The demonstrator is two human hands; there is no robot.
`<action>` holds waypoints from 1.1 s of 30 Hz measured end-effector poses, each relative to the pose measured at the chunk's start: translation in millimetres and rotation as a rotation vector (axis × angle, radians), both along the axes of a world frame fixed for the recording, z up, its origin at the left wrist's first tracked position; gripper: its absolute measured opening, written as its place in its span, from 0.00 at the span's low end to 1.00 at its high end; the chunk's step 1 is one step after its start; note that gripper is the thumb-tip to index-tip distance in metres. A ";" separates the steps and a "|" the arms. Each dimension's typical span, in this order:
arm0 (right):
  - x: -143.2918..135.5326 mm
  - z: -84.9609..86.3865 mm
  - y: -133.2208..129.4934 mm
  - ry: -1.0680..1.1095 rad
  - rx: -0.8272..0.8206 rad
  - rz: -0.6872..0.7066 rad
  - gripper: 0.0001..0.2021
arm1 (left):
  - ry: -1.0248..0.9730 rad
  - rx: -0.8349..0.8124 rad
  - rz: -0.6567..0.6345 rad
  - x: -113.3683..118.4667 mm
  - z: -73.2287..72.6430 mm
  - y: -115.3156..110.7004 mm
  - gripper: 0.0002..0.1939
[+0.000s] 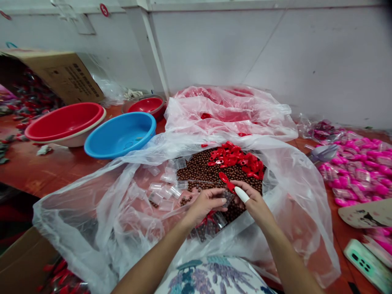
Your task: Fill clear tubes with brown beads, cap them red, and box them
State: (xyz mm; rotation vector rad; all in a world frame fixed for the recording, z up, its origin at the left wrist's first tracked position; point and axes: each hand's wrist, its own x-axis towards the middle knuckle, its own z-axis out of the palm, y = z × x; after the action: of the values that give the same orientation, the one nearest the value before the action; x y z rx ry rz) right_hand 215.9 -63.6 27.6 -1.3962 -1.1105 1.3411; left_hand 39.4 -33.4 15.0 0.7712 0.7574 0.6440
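Observation:
My left hand pinches a small clear plastic container. Just to its right, my right hand, with a white cover on one finger, grips a red spoon-shaped plastic piece. The two items are close together; whether they touch, I cannot tell. Beneath both hands lies a bed of small brown balls inside translucent plastic sheeting. A heap of similar red pieces rests on the balls at the back. Loose clear containers lie left of my hands, some with brown balls by or in them.
On the red table stand a blue basin, a red basin and a smaller red bowl. Another plastic bag sits behind. Pink packed items and a phone lie right; a cardboard box stands far left.

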 end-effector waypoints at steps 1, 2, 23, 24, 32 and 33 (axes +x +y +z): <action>0.1 -1.7 -0.4 -0.014 -0.007 0.020 0.17 | 0.005 0.012 0.000 0.3 -0.7 -0.4 0.21; 0.5 -3.0 -0.7 -0.027 -0.017 0.039 0.17 | 0.010 0.025 -0.006 0.4 -1.3 -0.7 0.21; -0.2 -8.1 -5.4 -0.376 0.311 0.109 0.17 | 0.086 0.149 0.004 0.0 -4.1 -2.2 0.21; 0.3 -8.5 -5.5 -0.392 0.331 0.119 0.17 | 0.092 0.150 0.009 -0.2 -4.5 -2.6 0.21; -2.8 -15.9 -10.4 -0.630 0.554 0.204 0.24 | 0.110 0.150 0.081 0.4 0.7 -2.6 0.20; -5.6 -19.5 -11.2 -0.666 0.581 0.194 0.28 | 0.119 0.171 0.089 0.5 1.6 -2.2 0.20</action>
State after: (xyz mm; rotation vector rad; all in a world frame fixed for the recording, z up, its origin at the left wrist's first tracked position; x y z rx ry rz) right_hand 210.3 -74.8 8.1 -1.3258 -1.9287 0.5684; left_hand 39.9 -35.7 16.5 0.9425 0.8571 0.7547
